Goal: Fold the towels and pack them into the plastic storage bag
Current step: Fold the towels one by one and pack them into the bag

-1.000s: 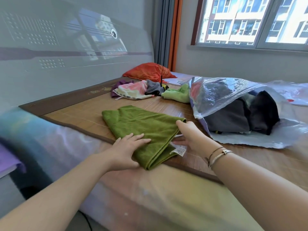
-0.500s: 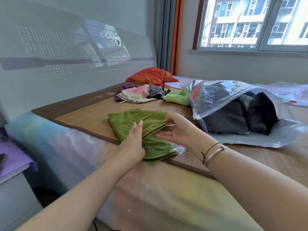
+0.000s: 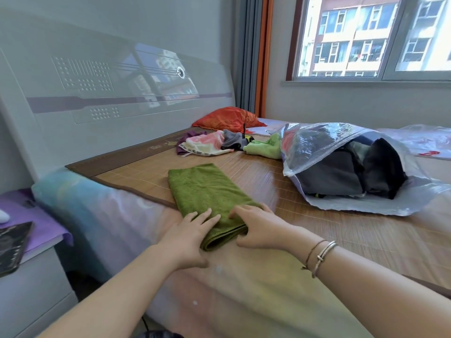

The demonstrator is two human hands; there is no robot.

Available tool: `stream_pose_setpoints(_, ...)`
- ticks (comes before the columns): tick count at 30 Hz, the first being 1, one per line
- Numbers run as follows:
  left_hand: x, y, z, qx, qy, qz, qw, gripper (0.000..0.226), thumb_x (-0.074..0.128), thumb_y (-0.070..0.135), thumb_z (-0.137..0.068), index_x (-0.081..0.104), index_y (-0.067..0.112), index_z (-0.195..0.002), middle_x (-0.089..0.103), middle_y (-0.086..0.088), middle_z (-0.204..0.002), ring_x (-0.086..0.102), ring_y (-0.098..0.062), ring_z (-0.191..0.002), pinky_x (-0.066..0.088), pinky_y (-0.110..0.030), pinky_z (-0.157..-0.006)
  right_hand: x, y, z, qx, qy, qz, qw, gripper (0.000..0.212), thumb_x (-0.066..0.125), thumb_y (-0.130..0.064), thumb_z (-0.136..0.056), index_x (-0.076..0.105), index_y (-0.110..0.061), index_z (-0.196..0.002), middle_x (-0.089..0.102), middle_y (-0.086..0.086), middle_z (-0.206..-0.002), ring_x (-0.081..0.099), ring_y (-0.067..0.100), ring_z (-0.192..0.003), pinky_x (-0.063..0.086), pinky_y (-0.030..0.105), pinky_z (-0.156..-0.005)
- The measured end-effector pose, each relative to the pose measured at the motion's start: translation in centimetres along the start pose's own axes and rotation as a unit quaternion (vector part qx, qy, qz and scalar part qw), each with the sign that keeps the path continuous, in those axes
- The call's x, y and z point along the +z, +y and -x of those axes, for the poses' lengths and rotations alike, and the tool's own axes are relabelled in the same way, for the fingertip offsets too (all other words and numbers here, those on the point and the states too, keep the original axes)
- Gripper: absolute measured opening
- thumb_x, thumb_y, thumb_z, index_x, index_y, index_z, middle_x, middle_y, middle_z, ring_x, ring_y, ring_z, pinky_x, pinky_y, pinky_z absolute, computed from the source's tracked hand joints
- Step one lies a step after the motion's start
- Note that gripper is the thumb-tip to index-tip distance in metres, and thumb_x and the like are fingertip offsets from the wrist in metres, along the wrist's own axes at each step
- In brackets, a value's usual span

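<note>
left hand [image 3: 189,234]: lower centre of frame, fingers straight and released, laid flat on the near left corner of the towel.
right hand [image 3: 260,226]: just right of it, fingers bent over the near right edge, thumb at the fold; pressing rather than gripping, as far as visible.
green towel [image 3: 207,191]: centre of frame, folded into a long narrow strip on the bamboo mat [image 3: 268,176], near end at the bed's edge.
look: olive green, plush pile, doubled layers showing at the near fold.
handling: likely soft, light, limp; best taken at the near folded end, both corners, to fold again.
plastic storage bag [image 3: 317,152]: right of centre, mouth open toward the towel, dark clothes inside.
unfolded towels [image 3: 219,142]: upper centre, loose heap beyond the mat's middle.
</note>
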State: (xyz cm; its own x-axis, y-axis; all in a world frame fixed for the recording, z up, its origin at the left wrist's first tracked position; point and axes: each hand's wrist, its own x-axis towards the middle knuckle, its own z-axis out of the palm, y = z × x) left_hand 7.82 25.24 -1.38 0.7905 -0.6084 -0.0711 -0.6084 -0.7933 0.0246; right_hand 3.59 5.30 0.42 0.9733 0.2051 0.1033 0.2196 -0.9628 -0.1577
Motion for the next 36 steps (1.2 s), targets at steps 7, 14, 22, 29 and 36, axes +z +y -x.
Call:
stream_pose_setpoints(7,1.0,-1.3,-1.1,0.024,0.078,-0.059,0.995,0.092,0.06,0.02,-0.077,0.007,0.039,-0.15,0.013,0.016,-0.158,0.024,-0.016,-0.136,0.021,-0.035,-0.114,0.7,0.3,-1.1,-0.068,0.06,0.147,0.985,0.034,0.055,-0.028,-0.083,0.048,-0.015,-0.114,0.059,0.002,-0.108,0.06,0.027,-0.096,0.043,0.033,-0.073)
stream_pose_setpoints(14,0.9,-1.4,-1.5,0.032,0.158,0.088,0.983,0.068,0.058,0.041,-0.075,0.038,0.037,-0.141,0.046,0.015,-0.142,0.035,-0.016,-0.134,0.02,-0.042,-0.115,0.3,0.7,-0.4,-0.058,0.156,0.117,0.979,0.022,0.04,-0.033,-0.099,0.051,-0.014,-0.098,0.066,0.004,-0.092,0.062,0.03,-0.085,0.033,0.033,-0.064)
stream_pose_setpoints(22,-1.0,0.7,-1.5,0.136,0.193,0.383,0.893,0.046,0.052,0.017,-0.077,0.064,0.028,-0.121,0.065,0.021,-0.118,0.055,0.007,-0.115,0.039,-0.02,-0.102,-2.0,2.5,2.9,-0.067,0.136,0.145,0.978,0.026,0.052,-0.035,-0.076,0.05,-0.02,-0.097,0.061,-0.009,-0.082,0.059,0.019,-0.085,0.044,0.033,-0.083)
stream_pose_setpoints(29,-3.4,1.1,-0.5,0.121,0.209,0.488,0.838,0.019,0.054,0.02,-0.096,0.066,0.03,-0.108,0.069,0.02,-0.106,0.06,0.004,-0.104,0.045,-0.014,-0.088,-4.2,3.4,2.7,0.116,0.23,-0.35,0.901,0.008,0.068,-0.004,-0.075,0.065,-0.008,-0.081,0.06,0.002,-0.071,0.054,0.013,-0.066,0.046,0.032,-0.065)
stream_pose_setpoints(36,-5.1,-1.1,-2.2,-0.08,0.195,0.653,0.728,0.024,0.065,0.048,-0.084,0.068,0.027,-0.095,0.07,0.001,-0.101,0.065,-0.018,-0.099,0.051,-0.04,-0.091,-5.1,1.2,-1.6,0.132,0.291,-0.462,0.828,0.015,0.066,-0.026,-0.089,0.07,-0.013,-0.096,0.072,0.004,-0.097,0.067,0.015,-0.094,0.054,0.031,-0.084)
